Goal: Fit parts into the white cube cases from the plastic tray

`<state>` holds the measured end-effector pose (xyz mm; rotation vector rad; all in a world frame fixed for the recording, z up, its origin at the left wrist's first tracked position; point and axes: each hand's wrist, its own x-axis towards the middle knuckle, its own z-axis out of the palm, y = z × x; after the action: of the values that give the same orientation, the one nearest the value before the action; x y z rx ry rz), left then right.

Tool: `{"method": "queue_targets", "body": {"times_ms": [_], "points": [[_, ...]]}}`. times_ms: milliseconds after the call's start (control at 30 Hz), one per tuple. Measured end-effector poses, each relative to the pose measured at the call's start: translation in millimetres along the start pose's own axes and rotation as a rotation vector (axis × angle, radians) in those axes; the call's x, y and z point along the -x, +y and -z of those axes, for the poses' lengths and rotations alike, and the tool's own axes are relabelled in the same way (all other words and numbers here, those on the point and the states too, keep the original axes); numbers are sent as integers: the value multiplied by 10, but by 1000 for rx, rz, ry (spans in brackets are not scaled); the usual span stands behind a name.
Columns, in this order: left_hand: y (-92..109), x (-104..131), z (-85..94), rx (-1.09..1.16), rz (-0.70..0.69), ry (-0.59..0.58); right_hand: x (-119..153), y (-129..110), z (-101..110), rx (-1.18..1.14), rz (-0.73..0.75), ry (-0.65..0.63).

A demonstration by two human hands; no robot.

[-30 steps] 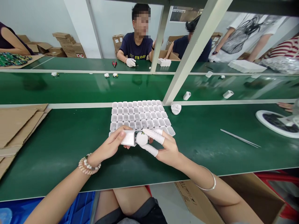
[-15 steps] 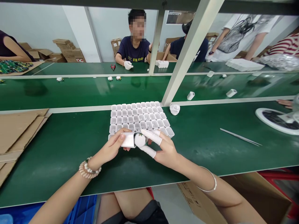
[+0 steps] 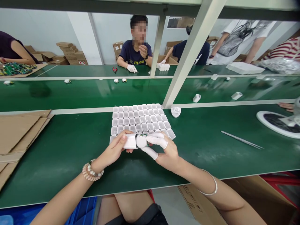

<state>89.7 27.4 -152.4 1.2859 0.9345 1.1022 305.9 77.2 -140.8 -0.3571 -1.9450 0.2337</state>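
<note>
My left hand (image 3: 116, 144) is closed around a white plastic housing (image 3: 130, 141), held on its side with its mouth to the right. At that mouth sits a round white part (image 3: 141, 141) with a bit of green circuit board along its edge; it looks partly inside the housing. My right hand (image 3: 165, 148), with white finger cots on several fingers, pinches this round part from the right. Just behind both hands, rows of white open-topped housings (image 3: 140, 120) stand upright on the green table (image 3: 201, 150).
A crumpled white wad (image 3: 175, 112) lies right of the rows, and tweezers (image 3: 242, 139) lie farther right. Flattened cardboard (image 3: 18, 134) covers the left side. A slanted post (image 3: 185, 72) rises behind the rows. Beyond, a conveyor belt (image 3: 98, 93) carries small parts; co-workers sit opposite.
My right fingers have shifted and bent more around the round part, showing more green edge. Parts on the belt have moved right. The co-worker opposite has raised one hand near the face.
</note>
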Motion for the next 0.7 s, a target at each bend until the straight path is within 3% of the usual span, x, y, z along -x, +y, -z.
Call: {"method": "queue_targets", "body": {"times_ms": [500, 700], "points": [[-41, 12, -59, 179, 3, 4, -5, 3, 2, -25, 104, 16], [-44, 38, -109, 211, 32, -4, 59, 4, -36, -39, 108, -54]]}}
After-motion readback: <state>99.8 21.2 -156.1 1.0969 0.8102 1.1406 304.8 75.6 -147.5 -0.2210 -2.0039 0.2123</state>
